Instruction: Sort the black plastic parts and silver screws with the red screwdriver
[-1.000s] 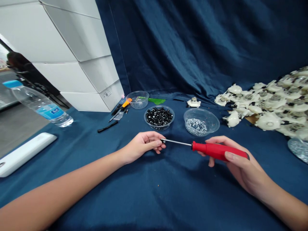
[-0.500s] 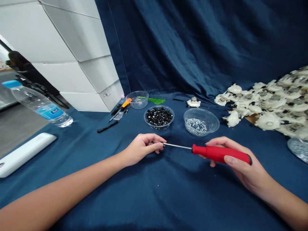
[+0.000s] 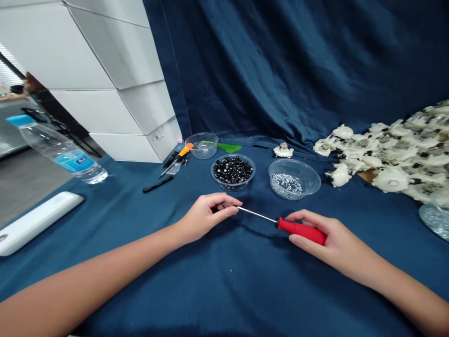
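Observation:
In my right hand is a screwdriver with a red handle, its fingers wrapped round the grip. The thin metal shaft slants up to the left, and its tip ends at the fingertips of my left hand. My left thumb and fingers are closed around a small black part, mostly hidden by the fingers. Just beyond stands a clear bowl of small black parts. To its right, another clear bowl holds silver screws.
White plastic housings are heaped at the right, one housing apart at the back. A third clear bowl, a green leaf-shaped piece and an orange-handled tool lie behind. White boxes and a water bottle stand left.
My right hand has shifted left and lower, with its fingers now further round the red handle. The screwdriver slopes more steeply. My left hand has stayed nearly in place at the tip.

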### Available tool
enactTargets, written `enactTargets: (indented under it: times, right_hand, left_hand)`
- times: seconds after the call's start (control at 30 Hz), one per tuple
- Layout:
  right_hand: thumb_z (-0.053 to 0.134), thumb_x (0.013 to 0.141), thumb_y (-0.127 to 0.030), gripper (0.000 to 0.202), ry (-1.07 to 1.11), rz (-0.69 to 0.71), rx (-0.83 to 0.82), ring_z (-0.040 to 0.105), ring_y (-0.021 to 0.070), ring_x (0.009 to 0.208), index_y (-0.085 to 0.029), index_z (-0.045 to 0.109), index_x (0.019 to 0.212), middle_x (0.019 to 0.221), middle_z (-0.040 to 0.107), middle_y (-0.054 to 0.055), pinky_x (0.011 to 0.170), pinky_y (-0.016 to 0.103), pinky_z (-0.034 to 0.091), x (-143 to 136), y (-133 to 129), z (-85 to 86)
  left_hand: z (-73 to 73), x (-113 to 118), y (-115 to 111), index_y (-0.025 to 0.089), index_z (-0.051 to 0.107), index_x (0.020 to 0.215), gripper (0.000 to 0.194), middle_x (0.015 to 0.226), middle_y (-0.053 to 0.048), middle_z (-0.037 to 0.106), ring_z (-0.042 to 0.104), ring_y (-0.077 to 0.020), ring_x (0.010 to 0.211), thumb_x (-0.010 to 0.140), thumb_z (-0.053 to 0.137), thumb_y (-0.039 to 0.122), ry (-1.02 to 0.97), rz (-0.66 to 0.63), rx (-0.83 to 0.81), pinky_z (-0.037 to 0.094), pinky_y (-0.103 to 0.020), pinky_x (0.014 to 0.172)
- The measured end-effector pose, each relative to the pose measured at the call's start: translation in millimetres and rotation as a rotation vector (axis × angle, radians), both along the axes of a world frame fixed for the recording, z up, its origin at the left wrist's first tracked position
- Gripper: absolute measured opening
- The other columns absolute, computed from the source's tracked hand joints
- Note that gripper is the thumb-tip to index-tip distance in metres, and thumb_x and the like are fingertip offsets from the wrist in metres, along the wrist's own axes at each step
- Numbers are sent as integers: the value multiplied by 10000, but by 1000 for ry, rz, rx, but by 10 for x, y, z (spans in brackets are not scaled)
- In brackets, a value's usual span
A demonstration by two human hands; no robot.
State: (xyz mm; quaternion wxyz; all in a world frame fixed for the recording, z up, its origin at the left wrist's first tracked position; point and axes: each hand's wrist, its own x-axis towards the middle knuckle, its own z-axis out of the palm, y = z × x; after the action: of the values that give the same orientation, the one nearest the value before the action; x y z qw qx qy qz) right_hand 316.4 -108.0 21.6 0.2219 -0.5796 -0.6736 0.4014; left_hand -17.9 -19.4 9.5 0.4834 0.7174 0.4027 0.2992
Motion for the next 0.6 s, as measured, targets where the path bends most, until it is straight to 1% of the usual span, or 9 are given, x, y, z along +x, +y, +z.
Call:
enactTargets:
  times: [0.07, 0.1, 0.17, 0.2, 0.27, 0.37, 0.43, 0.5, 0.6]
  right_hand:
    - [695, 987, -593, 360, -22, 23, 17, 661, 225, 782, -318, 747, 1213, 985, 774, 17, 674, 321, 482, -11, -5, -22]
    - [683, 993, -597, 352, -11, 16, 27, 652, 222, 780, -312, 752, 1188, 978, 767, 16, 671, 318, 475, -17, -11, -20]
    - [682, 986, -615, 361, 38, -31, 37, 616, 206, 740, -299, 758, 1146, 919, 738, 10, 653, 309, 454, -24, -24, 1]
    - [690, 977, -622, 371, 75, -61, 39, 594, 197, 713, -294, 760, 1135, 882, 719, 5, 641, 304, 443, -25, -30, 15]
    - [718, 957, -620, 379, 174, -106, 41, 553, 181, 667, -280, 766, 1118, 796, 670, -7, 620, 295, 417, -21, -39, 35]
    - [715, 964, -593, 372, 367, -131, 46, 515, 170, 624, -245, 760, 1087, 691, 609, -16, 602, 292, 389, -9, -51, 32]
    - [650, 995, -607, 416, 506, -123, -7, 508, 170, 586, -214, 748, 1088, 659, 618, -4, 577, 296, 373, -5, -58, 20]
    - [568, 1022, -633, 488, 601, -114, -91, 484, 164, 523, -186, 740, 1117, 635, 639, 11, 539, 299, 344, -7, -63, 13]
    - [474, 1054, -645, 542, 639, -108, -146, 401, 139, 450, -174, 739, 1089, 565, 603, -7, 517, 297, 318, -15, -63, 15]
  left_hand:
    - [11, 10, -21, 171, 780, 1230, 368, 841, -10, 659, 523, -118, 696, 973, 768, 434, -22, -31, 30, 436, -254, 662]
    - [13, 15, -28, 181, 736, 1305, 425, 848, 5, 626, 522, -118, 708, 961, 785, 427, -46, -41, 30, 444, -256, 678]
    - [8, 20, -32, 201, 631, 1423, 578, 880, 23, 587, 528, -117, 732, 924, 831, 413, -95, -59, 13, 463, -262, 711]
    - [3, 19, -29, 209, 600, 1443, 621, 895, 26, 580, 530, -117, 737, 910, 846, 412, -108, -67, 4, 467, -264, 719]
    - [-6, 10, -16, 213, 602, 1417, 596, 913, 20, 590, 537, -117, 738, 916, 838, 431, -99, -87, -23, 465, -265, 714]
    - [3, -9, 4, 200, 650, 1348, 492, 923, -1, 632, 567, -129, 750, 959, 781, 472, -49, -124, -71, 459, -262, 701]
    - [23, -19, 9, 185, 697, 1270, 418, 904, -9, 647, 573, -137, 758, 982, 747, 485, -9, -147, -82, 455, -261, 699]
    - [47, -25, 8, 179, 731, 1198, 368, 876, -9, 648, 570, -141, 764, 997, 725, 488, 23, -166, -72, 452, -260, 700]
    - [75, -28, 5, 176, 745, 1165, 345, 868, -13, 661, 578, -147, 780, 1011, 707, 482, 49, -189, -55, 452, -259, 708]
